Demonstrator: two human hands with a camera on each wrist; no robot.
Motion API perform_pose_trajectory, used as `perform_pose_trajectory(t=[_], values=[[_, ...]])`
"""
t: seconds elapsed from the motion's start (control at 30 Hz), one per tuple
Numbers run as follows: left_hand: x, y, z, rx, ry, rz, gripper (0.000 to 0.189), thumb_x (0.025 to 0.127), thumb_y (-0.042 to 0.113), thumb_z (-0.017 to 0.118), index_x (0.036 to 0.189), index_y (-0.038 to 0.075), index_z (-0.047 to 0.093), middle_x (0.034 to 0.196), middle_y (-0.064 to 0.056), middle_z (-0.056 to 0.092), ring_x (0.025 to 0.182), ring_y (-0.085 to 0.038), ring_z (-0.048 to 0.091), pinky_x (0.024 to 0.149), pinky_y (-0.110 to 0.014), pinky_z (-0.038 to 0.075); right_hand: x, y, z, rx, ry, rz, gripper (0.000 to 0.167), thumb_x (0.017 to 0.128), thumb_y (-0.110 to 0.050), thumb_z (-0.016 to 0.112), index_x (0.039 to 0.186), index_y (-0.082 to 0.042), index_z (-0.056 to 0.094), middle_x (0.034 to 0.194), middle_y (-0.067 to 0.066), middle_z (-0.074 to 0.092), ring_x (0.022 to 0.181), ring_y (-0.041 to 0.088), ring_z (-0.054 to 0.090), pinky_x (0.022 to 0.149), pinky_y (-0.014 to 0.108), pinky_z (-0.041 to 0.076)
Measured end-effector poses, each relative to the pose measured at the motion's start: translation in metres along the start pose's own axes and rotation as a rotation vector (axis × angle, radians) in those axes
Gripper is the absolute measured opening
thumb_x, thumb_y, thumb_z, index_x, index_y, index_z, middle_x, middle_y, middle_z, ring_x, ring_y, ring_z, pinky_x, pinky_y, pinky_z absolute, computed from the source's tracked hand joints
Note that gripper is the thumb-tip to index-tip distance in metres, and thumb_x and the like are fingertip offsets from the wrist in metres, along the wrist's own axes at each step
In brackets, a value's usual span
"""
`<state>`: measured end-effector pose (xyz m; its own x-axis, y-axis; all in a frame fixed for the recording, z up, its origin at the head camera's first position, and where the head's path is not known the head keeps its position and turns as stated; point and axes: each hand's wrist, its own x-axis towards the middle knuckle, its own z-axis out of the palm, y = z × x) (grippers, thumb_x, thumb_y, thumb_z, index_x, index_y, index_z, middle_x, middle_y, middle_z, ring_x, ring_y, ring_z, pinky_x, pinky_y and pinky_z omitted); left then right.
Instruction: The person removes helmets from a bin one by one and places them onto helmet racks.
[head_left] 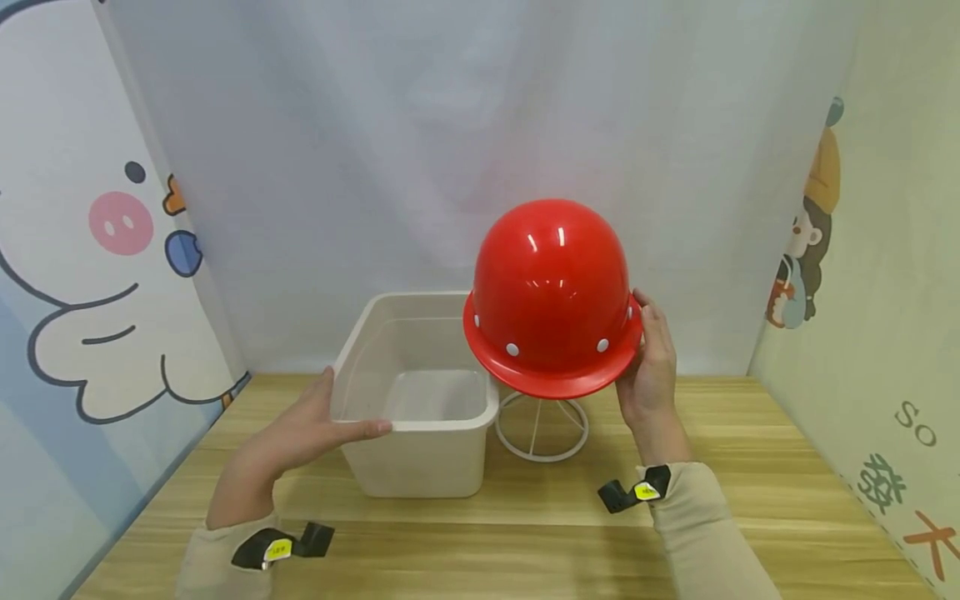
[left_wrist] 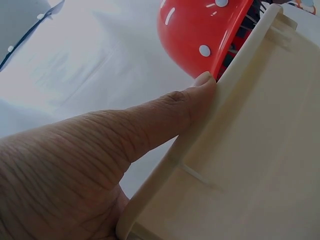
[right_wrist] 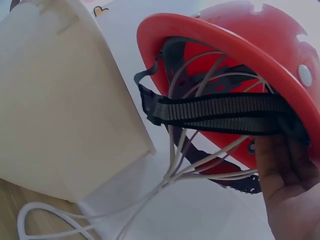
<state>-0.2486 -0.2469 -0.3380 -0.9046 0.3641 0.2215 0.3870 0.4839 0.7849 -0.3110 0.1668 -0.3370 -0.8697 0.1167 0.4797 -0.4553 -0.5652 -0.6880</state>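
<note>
A red hard hat [head_left: 551, 292] with white rivets sits over a white wire stand [head_left: 542, 457], whose ring base is on the table. In the right wrist view, the stand's wires [right_wrist: 172, 172] run up inside the shell, past a black chin strap [right_wrist: 215, 112]. Whether the hat's weight rests on the stand, I cannot tell. My right hand [head_left: 651, 375] holds the hat's right brim, fingers reaching underneath. To the left is an off-white plastic bin [head_left: 420, 462]. My left hand [head_left: 300, 429] grips its front left corner, the thumb [left_wrist: 165, 112] lying along the rim.
The wood-grain table [head_left: 540, 550] runs back to a white curtain [head_left: 337, 167]. Cartoon-printed panels stand at the left [head_left: 112, 333] and right [head_left: 847, 375]. The bin's right rim is close beside the hat and stand.
</note>
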Motion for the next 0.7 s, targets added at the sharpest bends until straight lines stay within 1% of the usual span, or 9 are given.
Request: perform_pose_trajectory(t=[0.17,0.27,0.37,0.43,0.47,0.53,0.57,0.63,0.7], values=[[0.0,-0.001,0.0,-0.003,0.003,-0.012,0.093,0.083,0.032,0.085,0.153,0.027,0.025,0.131,-0.012,0.054,0.115,-0.036,0.057,0.089,-0.048,0.054,-0.002,-0.007,-0.005,-0.102,-0.029,0.076,0.04,0.109,-0.036,0.038,0.147,-0.021,0.042,0.116,-0.003,0.068,0.092,0.013,0.069,0.078,0.026,0.058],[0.0,-0.002,0.001,-0.007,0.005,-0.016,0.092,0.083,0.033,0.085,0.153,0.027,0.025,0.131,-0.012,0.054,0.115,-0.036,0.058,0.089,-0.047,0.054,-0.003,-0.014,-0.009,-0.21,-0.075,0.119,0.044,0.109,-0.039,0.037,0.15,-0.023,0.038,0.127,-0.002,0.063,0.099,0.013,0.066,0.081,0.027,0.058],[0.0,-0.004,0.002,-0.005,0.011,-0.012,0.093,0.082,0.033,0.085,0.153,0.026,0.025,0.13,-0.012,0.054,0.115,-0.035,0.058,0.088,-0.046,0.055,-0.006,-0.025,-0.014,-0.403,-0.133,0.157,0.052,0.109,-0.045,0.035,0.154,-0.021,0.031,0.145,0.004,0.049,0.115,0.017,0.062,0.088,0.029,0.056],[0.0,-0.005,0.002,0.002,0.016,-0.009,0.093,0.083,0.033,0.085,0.153,0.025,0.025,0.13,-0.013,0.054,0.114,-0.035,0.059,0.087,-0.046,0.055,-0.008,-0.034,-0.017,-0.566,-0.166,0.175,0.058,0.108,-0.05,0.033,0.157,-0.02,0.026,0.15,0.009,0.044,0.121,0.022,0.058,0.093,0.032,0.054],[-0.001,-0.005,0.002,0.015,0.023,-0.009,0.094,0.082,0.034,0.085,0.153,0.024,0.024,0.13,-0.013,0.054,0.113,-0.035,0.059,0.087,-0.045,0.055,-0.009,-0.039,-0.019,-0.649,-0.181,0.181,0.061,0.107,-0.052,0.032,0.158,-0.019,0.024,0.152,0.011,0.042,0.125,0.025,0.056,0.098,0.036,0.052],[-0.002,-0.005,0.002,0.041,0.041,-0.001,0.095,0.082,0.035,0.085,0.153,0.021,0.025,0.13,-0.014,0.053,0.113,-0.035,0.059,0.086,-0.045,0.056,-0.012,-0.047,-0.022,-0.802,-0.216,0.188,0.066,0.107,-0.054,0.031,0.16,-0.017,0.019,0.154,0.016,0.04,0.131,0.034,0.05,0.104,0.049,0.046],[-0.003,-0.004,0.001,0.073,0.054,-0.003,0.096,0.082,0.037,0.085,0.153,0.019,0.024,0.131,-0.015,0.051,0.113,-0.035,0.058,0.086,-0.046,0.055,-0.014,-0.051,-0.024,-0.874,-0.234,0.189,0.067,0.107,-0.053,0.03,0.161,-0.016,0.017,0.155,0.018,0.039,0.134,0.037,0.046,0.106,0.055,0.042],[-0.007,-0.002,0.0,0.141,0.075,-0.013,0.099,0.082,0.041,0.084,0.155,0.015,0.022,0.135,-0.018,0.046,0.114,-0.036,0.056,0.087,-0.049,0.055,-0.018,-0.057,-0.027,-1.01,-0.27,0.188,0.067,0.107,-0.051,0.03,0.161,-0.015,0.014,0.158,0.019,0.034,0.14,0.043,0.037,0.108,0.067,0.033],[-0.01,-0.001,-0.001,0.211,0.09,-0.023,0.101,0.083,0.046,0.082,0.156,0.013,0.02,0.139,-0.02,0.04,0.116,-0.038,0.052,0.09,-0.055,0.052,-0.022,-0.061,-0.03,-1.128,-0.306,0.17,0.066,0.108,-0.049,0.032,0.162,-0.014,0.014,0.16,0.021,0.03,0.144,0.046,0.031,0.107,0.072,0.029]])
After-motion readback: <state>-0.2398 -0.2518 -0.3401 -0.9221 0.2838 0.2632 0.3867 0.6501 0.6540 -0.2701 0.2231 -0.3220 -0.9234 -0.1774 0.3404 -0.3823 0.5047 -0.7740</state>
